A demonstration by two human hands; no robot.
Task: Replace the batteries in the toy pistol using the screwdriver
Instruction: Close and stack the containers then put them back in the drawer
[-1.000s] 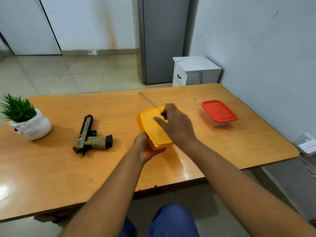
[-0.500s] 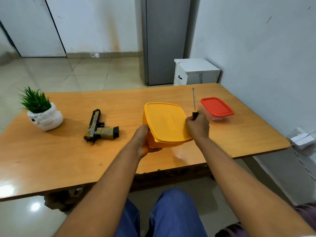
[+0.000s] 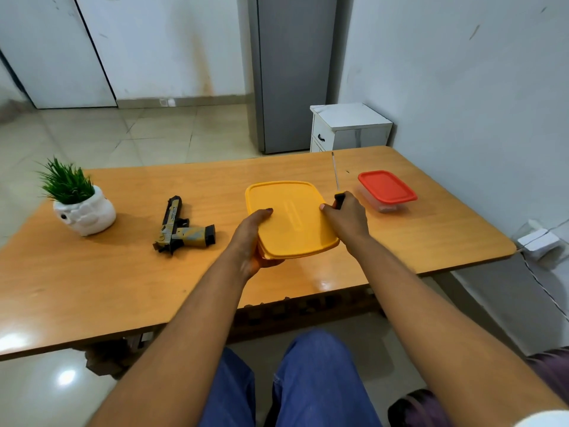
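Over the wooden table (image 3: 92,288), both hands' fingers clamp: left hand (image 3: 251,238) on yellow box (image 3: 289,220), right hand (image 3: 348,220) on upright screwdriver (image 3: 336,183).

We see wooden table (image 3: 92,282), yellow box (image 3: 289,220) gripped at both sides above its near middle. Left hand (image 3: 251,241) clasps left edge, thumb on lid. Right hand (image 3: 348,220) presses right edge while clutching screwdriver (image 3: 337,188), shaft pointing up and away. Toy pistol (image 3: 181,226) lies flat left of box. White pot with green plant (image 3: 78,201) at far left. Red-lidded container (image 3: 386,189) right, near wall.
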